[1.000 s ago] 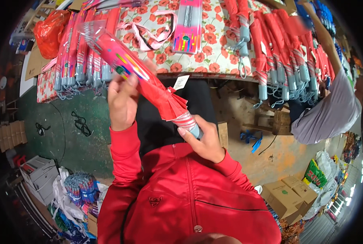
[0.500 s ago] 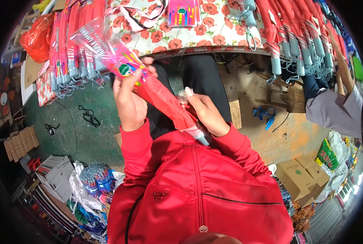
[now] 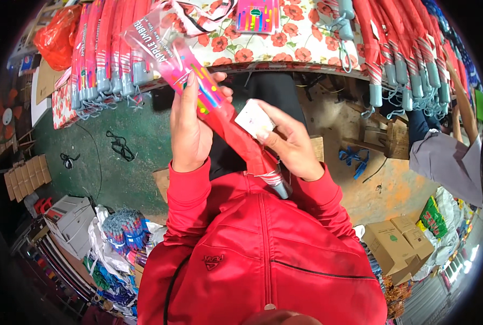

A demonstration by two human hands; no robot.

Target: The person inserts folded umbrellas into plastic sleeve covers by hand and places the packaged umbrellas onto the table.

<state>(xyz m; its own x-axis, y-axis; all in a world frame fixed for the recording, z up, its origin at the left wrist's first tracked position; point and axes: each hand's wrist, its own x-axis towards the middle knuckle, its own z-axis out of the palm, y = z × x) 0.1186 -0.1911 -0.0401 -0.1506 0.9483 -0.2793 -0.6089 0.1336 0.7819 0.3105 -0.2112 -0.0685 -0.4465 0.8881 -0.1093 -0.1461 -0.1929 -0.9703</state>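
A folded red umbrella slants in front of my chest, its grey handle pointing down toward my jacket. Over its upper end sits a clear plastic sleeve with a bright pink, multicoloured print; the sleeve's far part looks flat. My left hand is closed around the sleeve and umbrella, thumb on top. Between the thumb and fingers of my right hand is a small white tag, held beside the umbrella's middle. Whether a string joins the tag to the umbrella cannot be seen.
A poppy-patterned table carries sleeved umbrellas on the left, bare red umbrellas on the right and a stack of pink printed sleeves. Another person's grey garment shows at right. Cardboard boxes stand behind me.
The white tag has come into clear view in my right hand, turned up beside the umbrella. Both hands and the umbrella appear slightly farther right in the picture.
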